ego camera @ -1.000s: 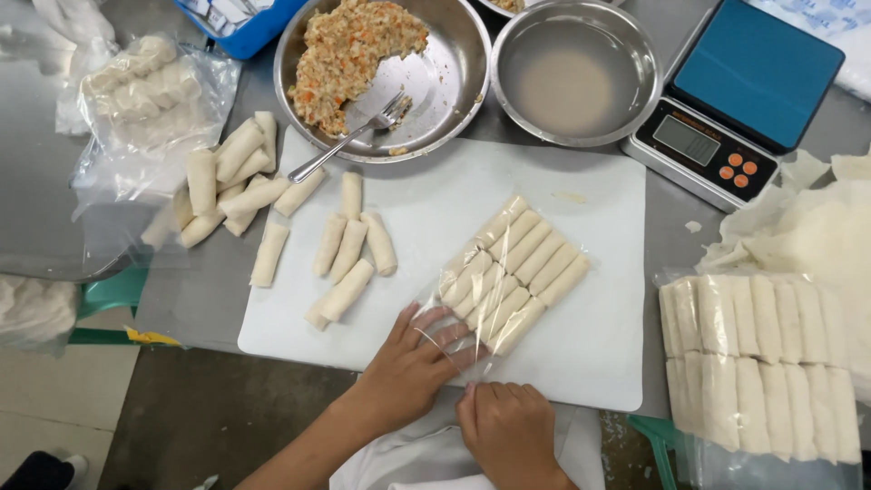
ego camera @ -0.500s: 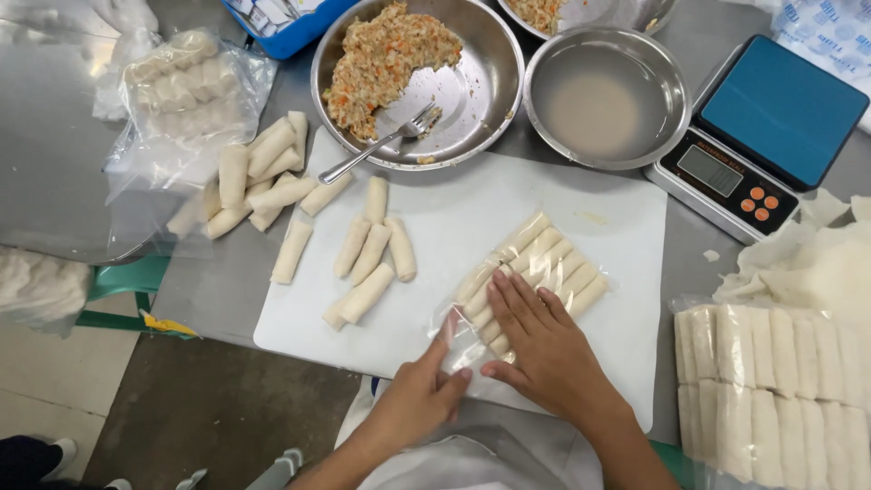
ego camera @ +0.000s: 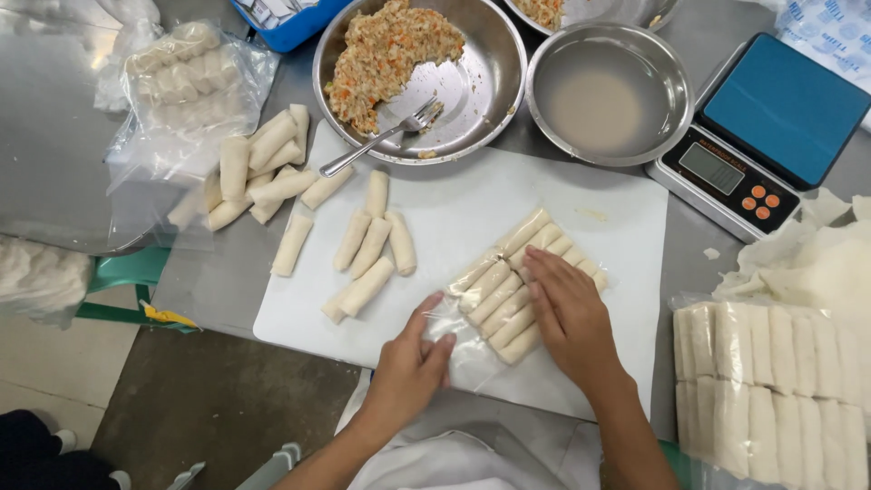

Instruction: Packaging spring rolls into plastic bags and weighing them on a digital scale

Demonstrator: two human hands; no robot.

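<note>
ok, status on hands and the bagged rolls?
Left hand pinching bag's open end. Right hand flat on bag of rolls. Loose rolls lie apart, nothing blocking.

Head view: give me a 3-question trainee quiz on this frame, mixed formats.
1. True or false: the right hand lies flat on the bagged rolls.
2. What does the left hand grip? A) fork B) bag's open end C) scale
3. Fill in: the fork rests in the bowl of ____.

Key: 1 true; 2 B; 3 filling.
</note>
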